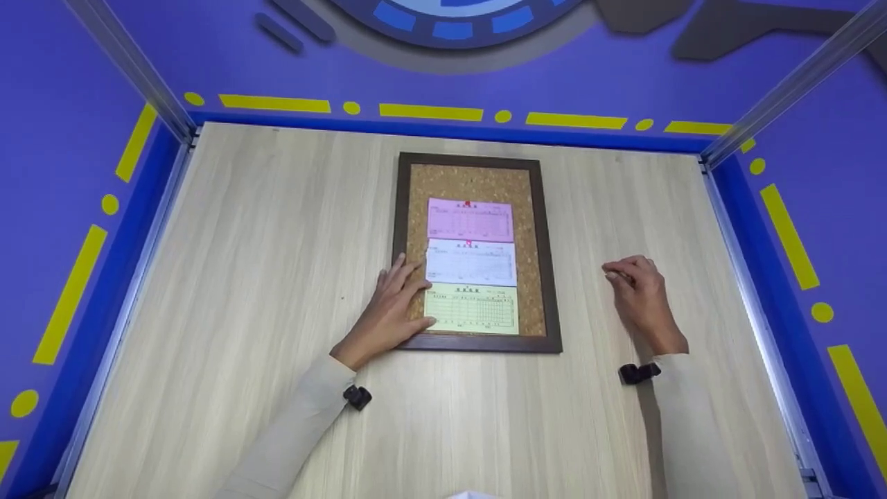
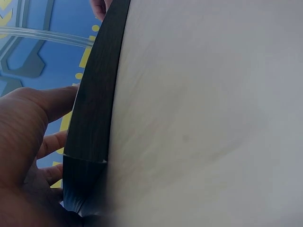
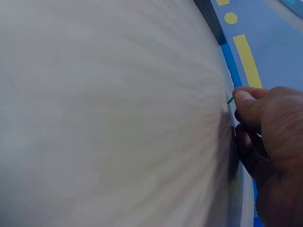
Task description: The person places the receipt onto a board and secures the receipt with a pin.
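A dark-framed cork board (image 1: 523,181) lies on the table in the head view. Three printed slips run down it: a pink slip (image 1: 470,223), a white slip (image 1: 471,265) and a pale green slip (image 1: 471,310). Red pins hold the top edges of the pink and white slips; no red pin shows on the green one. My left hand (image 1: 391,308) rests spread over the board's left side, thumb and a fingertip on the green slip's left edge. Right of the board, my right hand (image 1: 641,298) pinches a small green push pin (image 3: 230,100) between thumb and forefinger, low over the table.
The wood-grain table (image 1: 277,229) is bounded at the back and sides by blue panels (image 1: 443,83) with yellow marks and metal posts. A white object (image 1: 470,495) just shows at the near edge. Each wrist wears a small black camera (image 1: 357,397).
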